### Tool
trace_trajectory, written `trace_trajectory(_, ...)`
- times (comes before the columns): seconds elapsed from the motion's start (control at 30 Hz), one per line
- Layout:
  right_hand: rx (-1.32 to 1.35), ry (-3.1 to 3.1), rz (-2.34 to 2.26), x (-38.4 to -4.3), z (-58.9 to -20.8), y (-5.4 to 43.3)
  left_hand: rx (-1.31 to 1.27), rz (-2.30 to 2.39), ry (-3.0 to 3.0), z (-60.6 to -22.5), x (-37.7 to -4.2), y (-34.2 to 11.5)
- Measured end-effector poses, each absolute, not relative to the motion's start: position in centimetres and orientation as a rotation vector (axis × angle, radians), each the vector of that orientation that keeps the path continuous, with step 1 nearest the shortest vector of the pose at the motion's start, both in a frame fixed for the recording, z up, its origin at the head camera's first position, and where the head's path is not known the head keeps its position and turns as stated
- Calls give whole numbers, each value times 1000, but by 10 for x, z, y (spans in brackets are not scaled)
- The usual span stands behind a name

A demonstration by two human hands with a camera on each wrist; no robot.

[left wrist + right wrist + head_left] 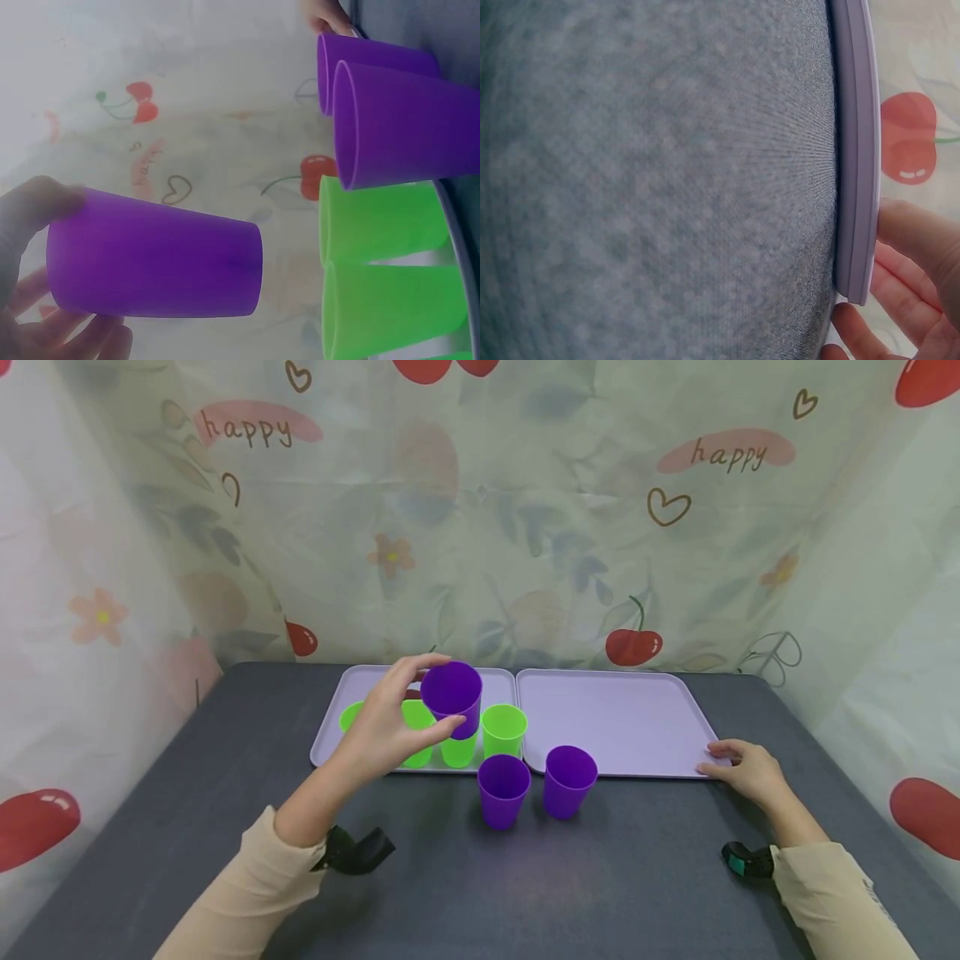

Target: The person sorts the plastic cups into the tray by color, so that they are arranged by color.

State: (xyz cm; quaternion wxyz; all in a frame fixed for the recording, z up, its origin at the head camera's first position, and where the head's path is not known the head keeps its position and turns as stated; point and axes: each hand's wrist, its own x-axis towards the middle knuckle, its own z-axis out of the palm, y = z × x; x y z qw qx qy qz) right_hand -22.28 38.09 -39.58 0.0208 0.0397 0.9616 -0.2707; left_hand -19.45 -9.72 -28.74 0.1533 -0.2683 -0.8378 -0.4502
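My left hand (390,718) holds a purple cup (452,700) between thumb and fingers, raised over the left tray (327,745). In the left wrist view the held cup (157,255) lies sideways across the picture, gripped near its rim. Several green cups (504,729) stand on that tray, partly hidden behind the hand and the held cup. Two more purple cups, one on the left (503,791) and one on the right (570,782), stand upright in front of the trays. My right hand (750,770) grips the near right corner of the right tray (615,722), thumb at its rim.
Both pale purple trays lie side by side on a dark grey table (600,877). A patterned curtain (480,527) with cherries and hearts hangs behind and at both sides. Black straps with devices sit on both wrists.
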Motion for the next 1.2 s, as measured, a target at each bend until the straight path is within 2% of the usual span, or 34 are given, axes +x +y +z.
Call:
trace_trajectory(0.6, 90, 3003, -847, -222, -397, 381, -911, -1377, -2450, -279, -227, -59)
trace_trajectory(1.2, 80, 2998, -858, -222, -397, 381, -1152, -1080, -2682, -296, -263, -5)
